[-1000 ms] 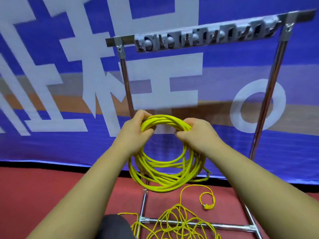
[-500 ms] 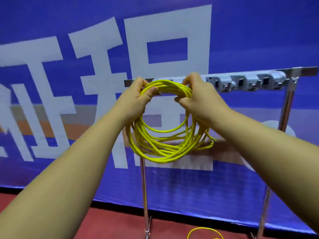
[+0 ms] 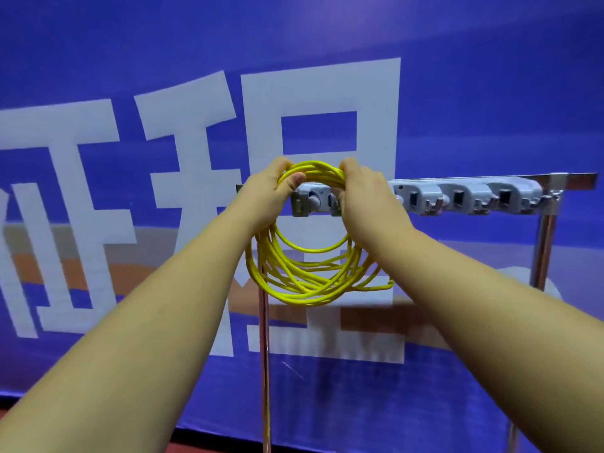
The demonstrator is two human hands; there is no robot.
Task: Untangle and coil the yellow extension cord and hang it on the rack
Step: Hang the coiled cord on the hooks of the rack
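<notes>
I am holding the yellow extension cord point(image 3: 304, 282) as a round coil, so the untangling and the coiling are looking finished to me, at least for the part I am seeing. Whether a loose end is trailing below the frame, I cannot tell. My left hand point(image 3: 266, 191) is gripping the top of the coil from the left, with the fingers curled round the bundle of strands. My right hand point(image 3: 362, 197) is gripping it the same way from the right. Between the two hands, the top arc is standing just above the left end of the grey hook strip point(image 3: 457, 197) on the rack point(image 3: 542, 243). The rest of the coil is hanging down in front of the bar. As far as I am judging, the cord is not resting on any hook yet. Only the hanging is remaining: I am needing to lower the top strands over one hook and then open both hands.
</notes>
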